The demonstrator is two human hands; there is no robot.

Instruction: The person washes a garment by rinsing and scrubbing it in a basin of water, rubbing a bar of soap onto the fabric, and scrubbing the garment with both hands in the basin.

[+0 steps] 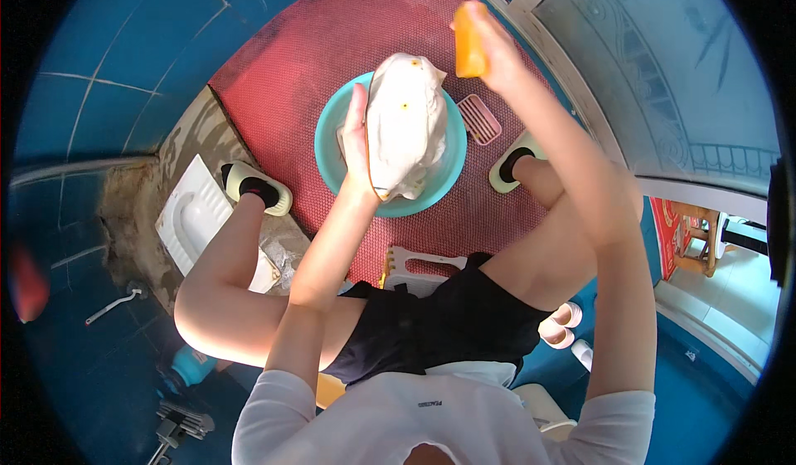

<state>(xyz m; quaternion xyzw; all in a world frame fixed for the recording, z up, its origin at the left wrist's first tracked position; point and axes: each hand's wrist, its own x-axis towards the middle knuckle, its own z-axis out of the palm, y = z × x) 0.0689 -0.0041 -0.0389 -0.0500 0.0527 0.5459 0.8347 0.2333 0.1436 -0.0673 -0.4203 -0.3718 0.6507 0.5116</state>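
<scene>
My left hand (356, 146) is closed on the left side of a bunched white cloth (406, 125), holding it up over a turquoise basin (459, 166). A few small yellow-orange specks dot the cloth, and a thin dark edge runs along its left side. Part of the white cloth lies down inside the basin, mostly hidden. Raised to the far right of the basin, my right hand (500, 50) grips an orange bar of soap (470, 46), apart from the cloth. A pink slatted soap dish (480, 120) sits on the red mat just right of the basin.
A red textured mat (274, 92) covers the floor. Left is a white squat toilet (195, 216); blue tiled walls (149, 42) rise beyond. My slippered feet flank the basin. A glass-paned door (663, 75) stands at right, near pink slippers (560, 324). A white plastic stool (419, 267) lies before my lap.
</scene>
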